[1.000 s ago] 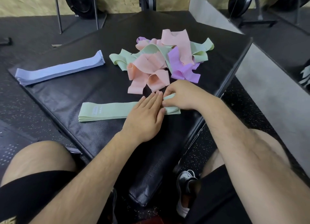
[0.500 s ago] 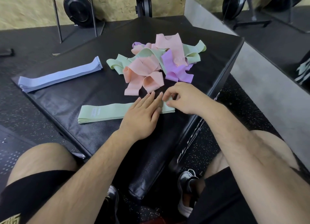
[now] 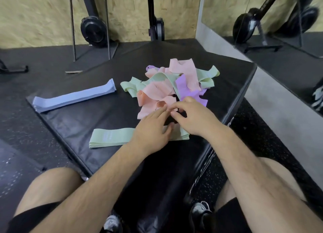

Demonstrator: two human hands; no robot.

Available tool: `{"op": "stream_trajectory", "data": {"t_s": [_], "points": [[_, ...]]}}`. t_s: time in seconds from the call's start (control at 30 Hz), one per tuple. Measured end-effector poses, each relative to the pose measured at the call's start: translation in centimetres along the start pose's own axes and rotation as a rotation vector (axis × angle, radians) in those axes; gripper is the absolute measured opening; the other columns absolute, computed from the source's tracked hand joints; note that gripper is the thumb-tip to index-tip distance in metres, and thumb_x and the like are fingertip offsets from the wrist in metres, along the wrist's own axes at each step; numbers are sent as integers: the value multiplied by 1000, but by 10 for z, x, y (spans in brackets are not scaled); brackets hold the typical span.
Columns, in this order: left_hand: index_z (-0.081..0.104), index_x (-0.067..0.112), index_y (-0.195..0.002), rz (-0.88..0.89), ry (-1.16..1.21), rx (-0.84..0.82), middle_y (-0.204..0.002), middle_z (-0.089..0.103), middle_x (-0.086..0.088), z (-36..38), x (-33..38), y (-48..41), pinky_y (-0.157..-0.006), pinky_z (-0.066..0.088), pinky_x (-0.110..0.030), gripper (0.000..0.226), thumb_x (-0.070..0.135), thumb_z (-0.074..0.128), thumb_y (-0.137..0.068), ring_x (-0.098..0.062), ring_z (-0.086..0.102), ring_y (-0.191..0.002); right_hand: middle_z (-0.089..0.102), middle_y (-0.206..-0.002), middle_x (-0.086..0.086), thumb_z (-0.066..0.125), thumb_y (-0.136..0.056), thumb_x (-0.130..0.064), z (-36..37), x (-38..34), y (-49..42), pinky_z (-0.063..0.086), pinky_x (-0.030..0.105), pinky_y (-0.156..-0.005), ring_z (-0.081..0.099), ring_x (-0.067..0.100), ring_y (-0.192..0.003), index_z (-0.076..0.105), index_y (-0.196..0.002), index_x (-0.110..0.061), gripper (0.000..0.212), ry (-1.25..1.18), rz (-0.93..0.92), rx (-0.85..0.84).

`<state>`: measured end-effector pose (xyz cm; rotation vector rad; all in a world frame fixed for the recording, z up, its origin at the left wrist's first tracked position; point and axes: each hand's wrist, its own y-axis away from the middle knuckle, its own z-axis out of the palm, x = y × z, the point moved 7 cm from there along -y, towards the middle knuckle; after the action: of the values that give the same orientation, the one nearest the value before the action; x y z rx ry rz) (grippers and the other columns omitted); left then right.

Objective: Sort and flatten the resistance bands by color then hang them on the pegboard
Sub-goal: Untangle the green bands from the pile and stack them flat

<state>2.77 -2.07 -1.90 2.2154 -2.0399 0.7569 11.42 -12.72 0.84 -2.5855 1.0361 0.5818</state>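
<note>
Left hand [image 3: 152,128]: released, fingers straight at the peach band [image 3: 153,100].
Right hand [image 3: 192,117]: curled beside it; grasp unclear.
Green bands [image 3: 111,137]: flat on worktop [image 3: 78,124], beneath both hands.
Blue bands [image 3: 75,97]: stacked flat, far left.

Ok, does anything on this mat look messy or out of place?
Yes: the heap of pink, green and purple bands on the black mat is tangled and crumpled, unlike the flat blue stack to its left and the flat green stack nearer the person.

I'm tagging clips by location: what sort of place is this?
Likely a gym: speckled black rubber flooring, a black padded vinyl box, and a tangled pile of pastel fabric resistance bands.
</note>
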Motion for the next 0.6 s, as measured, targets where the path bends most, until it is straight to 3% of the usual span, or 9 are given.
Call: {"op": "stream_trajectory", "data": {"t_s": [0.1, 0.2, 0.33, 0.43, 0.53, 0.6], "points": [[56, 22, -139, -10, -4, 121, -145, 55, 8, -19, -11, -22, -101, 45, -37, 44, 29, 50, -96, -15, 50, -132, 49, -112, -14, 48, -104, -38, -4, -11, -20, 48, 30, -75, 54, 3, -93, 61, -126, -42, 27, -104, -9, 71], [59, 22, -133, 0, 2, 114, -136, 60, 8, -26, -20, -48, -98, 45, -39, 41, 25, 47, -94, -18, 55, -121, 55, -122, -11, 44, -105, -32, -4, -11, -45, 50, 35, -88, 53, 9, -108, 62, -129, -38, 30, -137, 3, 126], [59, 26, -132, -55, -82, 28, -144, 54, 7, -18, -34, -91, -103, 40, -44, 41, 29, 46, -93, -18, 48, -133, 55, -137, -6, 40, -104, -27, -3, 2, -72, 45, 41, -100, 44, 22, -129, 54, -139, -37, 39, -89, 69, 96], [65, 27, -117, -63, -117, -55, -145, 51, 7, -10, -38, -124, -101, 40, -36, 32, 25, 46, -91, -19, 46, -133, 52, -142, -4, 40, -102, -20, 0, 19, -82, 45, 42, -99, 43, 27, -131, 48, -145, -37, 48, -53, 123, 38], [63, 19, -98, -94, -149, -92, -139, 54, 1, -5, -44, -153, -85, 31, -31, 17, 23, 48, -91, -22, 46, -127, 55, -135, -1, 40, -100, -17, 7, 32, -92, 44, 38, -90, 46, 30, -124, 59, -135, -28, 41, 37, 140, 14], [66, 16, -104, -102, -262, -78, -134, 55, 3, -5, -49, -167, -84, 27, -34, 23, 23, 49, -91, -25, 44, -125, 54, -132, -2, 39, -101, -19, 12, 36, -98, 40, 36, -84, 45, 29, -119, 64, -128, -25, 38, 95, 135, -4]]}}
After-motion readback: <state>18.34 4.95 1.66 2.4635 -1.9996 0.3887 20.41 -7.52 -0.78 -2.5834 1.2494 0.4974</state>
